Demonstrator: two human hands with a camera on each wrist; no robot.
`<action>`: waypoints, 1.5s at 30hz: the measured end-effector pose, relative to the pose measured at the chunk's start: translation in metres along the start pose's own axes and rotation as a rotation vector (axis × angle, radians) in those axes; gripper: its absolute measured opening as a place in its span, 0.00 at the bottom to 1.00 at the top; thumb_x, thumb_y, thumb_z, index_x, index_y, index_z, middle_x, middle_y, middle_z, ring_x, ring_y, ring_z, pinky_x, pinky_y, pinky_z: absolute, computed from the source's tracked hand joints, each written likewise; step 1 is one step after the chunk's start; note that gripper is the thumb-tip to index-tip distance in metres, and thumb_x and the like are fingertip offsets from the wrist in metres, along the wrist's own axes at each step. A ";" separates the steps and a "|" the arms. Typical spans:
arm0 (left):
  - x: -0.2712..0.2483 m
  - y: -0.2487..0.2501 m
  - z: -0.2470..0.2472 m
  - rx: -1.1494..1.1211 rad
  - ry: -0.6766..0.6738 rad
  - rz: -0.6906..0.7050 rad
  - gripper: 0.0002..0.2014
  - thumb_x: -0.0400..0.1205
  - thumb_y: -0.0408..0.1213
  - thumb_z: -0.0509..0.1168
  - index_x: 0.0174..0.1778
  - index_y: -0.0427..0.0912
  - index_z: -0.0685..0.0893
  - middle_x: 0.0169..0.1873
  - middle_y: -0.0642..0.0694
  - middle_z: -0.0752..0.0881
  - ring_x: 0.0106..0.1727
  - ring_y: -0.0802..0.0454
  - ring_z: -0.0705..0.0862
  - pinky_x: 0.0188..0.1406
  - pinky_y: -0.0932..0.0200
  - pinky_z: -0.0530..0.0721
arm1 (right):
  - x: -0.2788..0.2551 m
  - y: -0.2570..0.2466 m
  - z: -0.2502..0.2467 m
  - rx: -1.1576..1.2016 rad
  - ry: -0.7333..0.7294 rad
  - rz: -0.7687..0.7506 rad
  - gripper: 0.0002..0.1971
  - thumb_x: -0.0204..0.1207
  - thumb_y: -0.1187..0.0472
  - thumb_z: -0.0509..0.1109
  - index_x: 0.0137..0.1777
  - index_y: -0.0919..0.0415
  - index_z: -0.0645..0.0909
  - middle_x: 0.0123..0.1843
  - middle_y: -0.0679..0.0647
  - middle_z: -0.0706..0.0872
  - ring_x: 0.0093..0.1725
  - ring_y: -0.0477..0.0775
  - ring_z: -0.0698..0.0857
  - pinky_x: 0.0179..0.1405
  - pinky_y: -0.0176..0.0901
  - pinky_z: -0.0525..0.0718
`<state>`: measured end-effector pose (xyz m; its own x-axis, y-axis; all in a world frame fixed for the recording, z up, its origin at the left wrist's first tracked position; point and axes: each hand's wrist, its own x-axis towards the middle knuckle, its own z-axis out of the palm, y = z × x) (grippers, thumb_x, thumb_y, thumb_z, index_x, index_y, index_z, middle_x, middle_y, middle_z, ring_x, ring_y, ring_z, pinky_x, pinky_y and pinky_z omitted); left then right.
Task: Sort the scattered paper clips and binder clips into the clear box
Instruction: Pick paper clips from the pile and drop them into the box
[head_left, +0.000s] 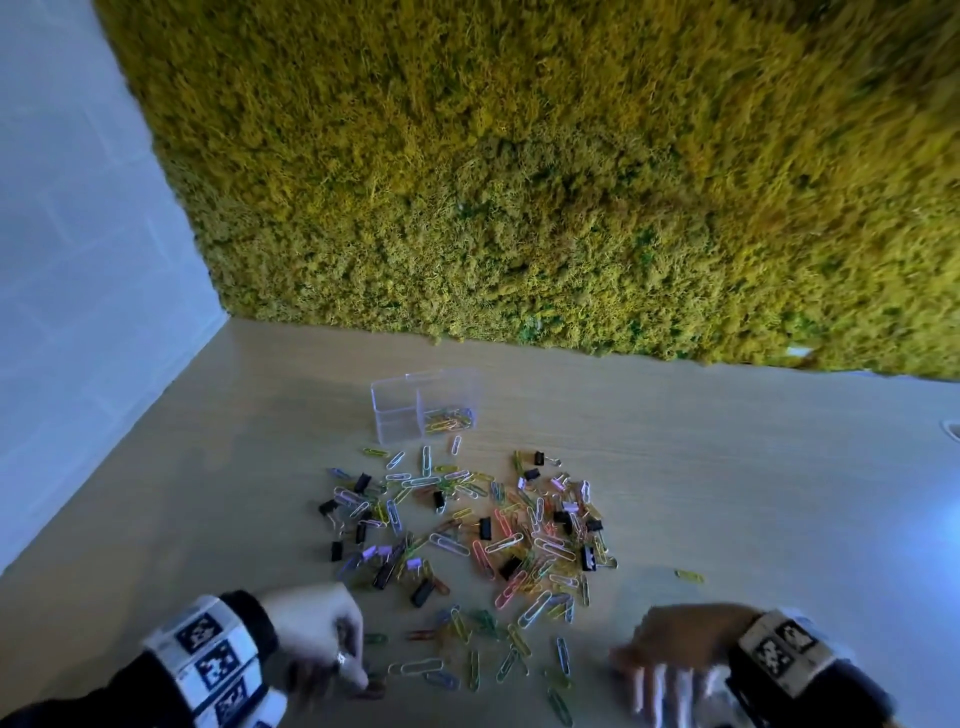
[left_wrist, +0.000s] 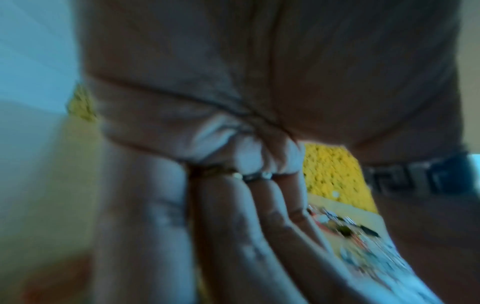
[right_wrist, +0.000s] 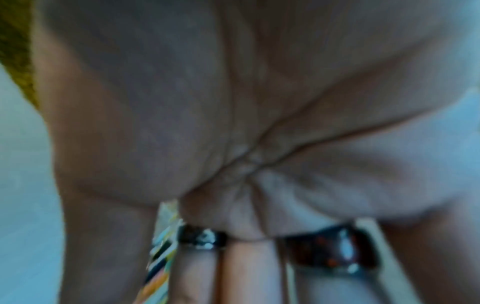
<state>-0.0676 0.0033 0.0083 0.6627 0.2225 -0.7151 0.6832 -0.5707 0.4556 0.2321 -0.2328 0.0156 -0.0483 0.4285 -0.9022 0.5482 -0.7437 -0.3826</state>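
Note:
A clear two-compartment box (head_left: 396, 400) stands at the back of the wooden table; its right compartment holds several coloured paper clips (head_left: 450, 420), and the left one looks empty. In front of it lies a wide scatter of coloured paper clips (head_left: 501, 543) mixed with black binder clips (head_left: 422, 592) and lilac ones. My left hand (head_left: 353, 673) reaches down at the pile's near left edge, fingertips on the table among loose clips; the left wrist view shows its fingers (left_wrist: 233, 226) stretched out. My right hand (head_left: 655, 678) hovers blurred at the near right, fingers (right_wrist: 249, 273) spread straight, holding nothing.
A yellow-green moss wall (head_left: 519, 182) rises behind the table (head_left: 753, 493), and a pale wall (head_left: 78, 260) borders its left side. One yellow paper clip (head_left: 689, 576) lies apart to the right. A small white object (head_left: 954, 429) sits at the right edge.

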 end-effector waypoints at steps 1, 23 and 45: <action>0.003 0.005 0.004 0.004 -0.018 0.019 0.10 0.68 0.48 0.76 0.36 0.46 0.87 0.21 0.62 0.83 0.28 0.67 0.80 0.33 0.71 0.77 | 0.003 -0.007 0.005 -0.048 0.021 -0.057 0.19 0.76 0.42 0.58 0.39 0.50 0.87 0.44 0.50 0.89 0.27 0.38 0.84 0.29 0.32 0.80; 0.064 0.056 -0.022 0.162 0.492 0.199 0.29 0.76 0.43 0.68 0.73 0.47 0.67 0.71 0.51 0.67 0.67 0.52 0.73 0.65 0.59 0.74 | 0.047 -0.050 0.018 -0.530 0.681 -0.351 0.56 0.49 0.22 0.62 0.74 0.59 0.67 0.73 0.37 0.43 0.77 0.44 0.37 0.81 0.56 0.51; 0.096 0.054 -0.047 -0.062 0.533 0.237 0.08 0.76 0.33 0.68 0.36 0.53 0.82 0.33 0.62 0.80 0.35 0.68 0.79 0.33 0.82 0.71 | 0.068 -0.064 -0.032 -0.008 0.849 -0.318 0.23 0.63 0.73 0.71 0.29 0.37 0.77 0.27 0.20 0.81 0.33 0.24 0.81 0.31 0.17 0.74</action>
<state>0.0468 0.0308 -0.0109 0.8515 0.4704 -0.2318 0.5035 -0.6098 0.6120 0.2201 -0.1398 -0.0152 0.4319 0.8497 -0.3025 0.6205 -0.5234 -0.5840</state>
